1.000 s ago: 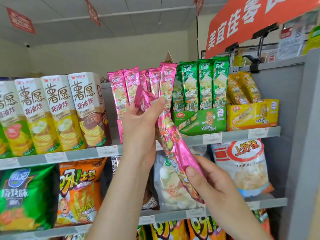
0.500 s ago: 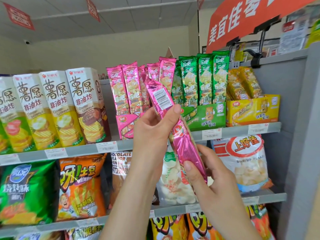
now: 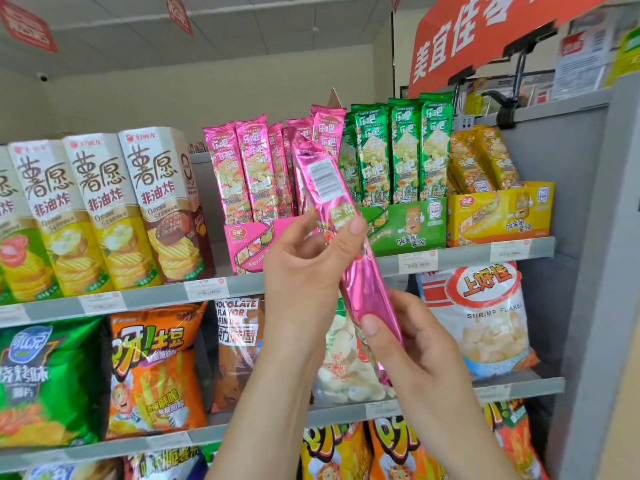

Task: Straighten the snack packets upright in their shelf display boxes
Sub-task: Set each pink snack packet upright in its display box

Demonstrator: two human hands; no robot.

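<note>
In front of the upper shelf, head view: one long pink packet is held clear of the display boxes, between both hands. It is tilted, its top end leaning left toward the standing packets and its bottom end lower and to the right. Its barcode side faces the camera.

- Left hand: grips the packet at mid-length, thumb pressed on the front face, fingers curled behind.
- Right hand: grips the lower part of the packet, thumb on the front, fingers wrapped behind.

Behind the held packet, the pink display box sits on the upper shelf with a row of pink packets standing upright in it. Just to its right, the green display box holds upright green packets. Farther right, the yellow display box holds yellow packets that lean to the left.

To the left of the pink box, tall crisp cartons stand side by side. On the lower shelf, an orange bag stands at left and a shrimp flakes bag at right.
</note>
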